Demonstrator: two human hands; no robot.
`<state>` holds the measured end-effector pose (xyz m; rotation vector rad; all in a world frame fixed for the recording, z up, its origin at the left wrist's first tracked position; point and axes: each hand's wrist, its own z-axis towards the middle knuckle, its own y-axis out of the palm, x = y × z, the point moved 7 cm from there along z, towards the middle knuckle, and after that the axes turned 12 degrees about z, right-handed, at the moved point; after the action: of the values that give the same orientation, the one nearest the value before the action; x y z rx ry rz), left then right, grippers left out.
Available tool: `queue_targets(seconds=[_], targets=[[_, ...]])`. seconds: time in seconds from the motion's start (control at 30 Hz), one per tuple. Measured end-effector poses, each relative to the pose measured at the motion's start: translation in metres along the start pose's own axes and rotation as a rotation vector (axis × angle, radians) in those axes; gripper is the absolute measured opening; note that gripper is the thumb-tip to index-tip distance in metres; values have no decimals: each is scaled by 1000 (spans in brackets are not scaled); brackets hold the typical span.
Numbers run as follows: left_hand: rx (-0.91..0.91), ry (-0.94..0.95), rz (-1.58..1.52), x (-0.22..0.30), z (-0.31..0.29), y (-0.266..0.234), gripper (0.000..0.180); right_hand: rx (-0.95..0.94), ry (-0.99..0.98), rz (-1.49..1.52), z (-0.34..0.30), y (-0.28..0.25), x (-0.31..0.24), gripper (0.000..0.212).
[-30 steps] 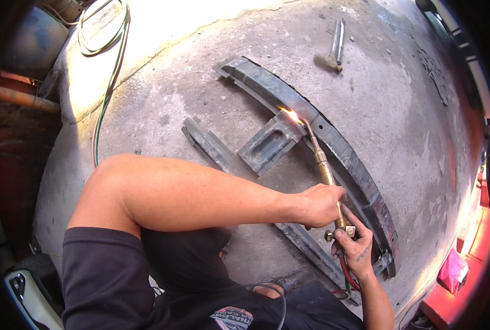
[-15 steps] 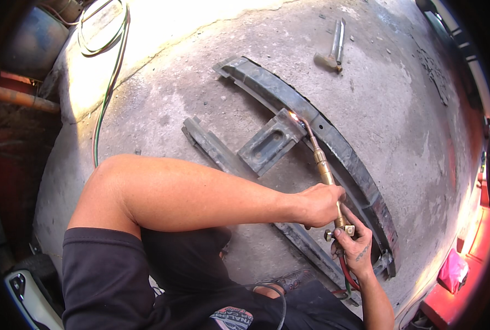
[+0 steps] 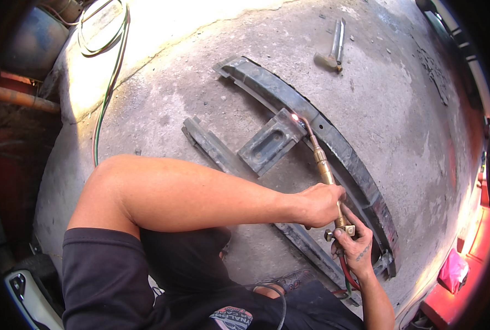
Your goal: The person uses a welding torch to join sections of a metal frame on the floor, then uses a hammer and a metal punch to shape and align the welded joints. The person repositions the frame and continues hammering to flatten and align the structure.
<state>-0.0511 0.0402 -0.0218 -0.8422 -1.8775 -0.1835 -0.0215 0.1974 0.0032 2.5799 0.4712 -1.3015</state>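
A brass gas torch (image 3: 323, 166) slants away from me, held in both hands. My left hand (image 3: 321, 204) is wrapped round its handle. Behind it, my right hand (image 3: 357, 245) grips the rear end, with the thumb near the valve knob and the hoses coming out below. The bent tip points at the joint between a curved dark metal beam (image 3: 360, 184) and a short grey bracket (image 3: 272, 142) with an oblong recess. A small bright flame (image 3: 295, 117) glows there. Part of the beam lies hidden behind the torch and hands.
A second long metal bar (image 3: 212, 144) lies under my left arm. On the concrete floor (image 3: 162, 110) beyond are a hammer-like tool (image 3: 335, 49) and coiled red and green hoses (image 3: 111, 82). A blue cylinder (image 3: 33, 41) is at far left, a pink bag (image 3: 454, 270) at right.
The flame at the torch tip looks smaller and rounder than before. Both hands, the torch and the metal pieces have hardly moved.
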Motion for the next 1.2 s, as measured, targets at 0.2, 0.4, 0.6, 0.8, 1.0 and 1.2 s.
queue_targets(seconds=[0.2, 0.4, 0.6, 0.8, 1.0, 1.2], targets=[[52, 59, 5, -9, 11, 8, 41, 3, 17, 8, -2, 0, 0, 59], [42, 45, -9, -9, 10, 7, 41, 2, 18, -2, -1, 1, 0, 58], [-12, 1, -2, -2, 3, 2, 38, 21, 16, -58, 1, -5, 4, 57], [3, 6, 5, -1, 2, 1, 37, 29, -2, -103, 2, -9, 7, 58], [10, -8, -10, -1, 2, -1, 38, -8, 22, 1, 2, -1, 1, 59], [15, 7, -12, 0, 1, 1, 38, -11, 18, 33, -2, 0, -2, 60]])
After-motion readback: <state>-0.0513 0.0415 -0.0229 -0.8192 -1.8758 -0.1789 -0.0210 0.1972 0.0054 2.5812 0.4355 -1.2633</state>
